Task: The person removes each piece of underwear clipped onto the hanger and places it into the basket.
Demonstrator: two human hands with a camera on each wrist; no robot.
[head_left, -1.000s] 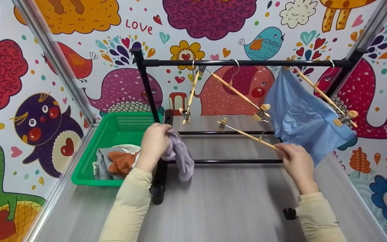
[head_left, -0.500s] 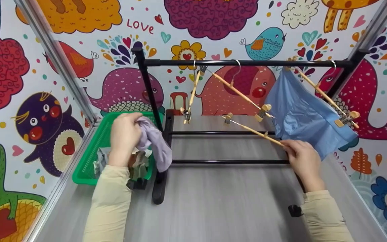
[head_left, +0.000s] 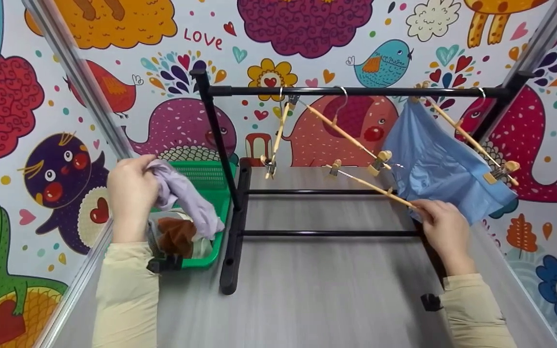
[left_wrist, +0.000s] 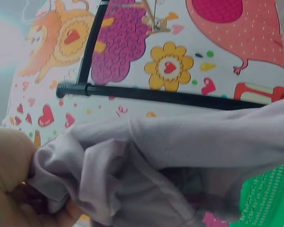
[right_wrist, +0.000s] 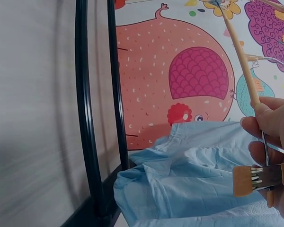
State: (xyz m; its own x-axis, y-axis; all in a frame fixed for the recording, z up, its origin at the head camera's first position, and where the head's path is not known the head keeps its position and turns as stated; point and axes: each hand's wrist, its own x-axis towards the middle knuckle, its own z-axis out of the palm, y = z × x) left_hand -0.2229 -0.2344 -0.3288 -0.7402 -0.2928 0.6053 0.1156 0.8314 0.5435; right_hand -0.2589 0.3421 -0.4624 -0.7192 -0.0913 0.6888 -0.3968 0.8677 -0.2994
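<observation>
Lilac garment (head_left: 186, 195): left of the head frame, overlapping the green basket (head_left: 201, 175); probably light, soft and limp, best held by a gathered edge.
Garment axis: slants from upper left, the loose end pointing lower right.
Left hand (head_left: 131, 193): fingers curled, gripping the garment's bunched end.
Clip hanger (head_left: 375, 187): right of centre; likely light, stiff, easiest held by its bar.
Hanger axis: far clip towards upper left, bar sloping lower right.
Right hand (head_left: 445, 229): thumb and fingers pinching the bar near one end.
</observation>
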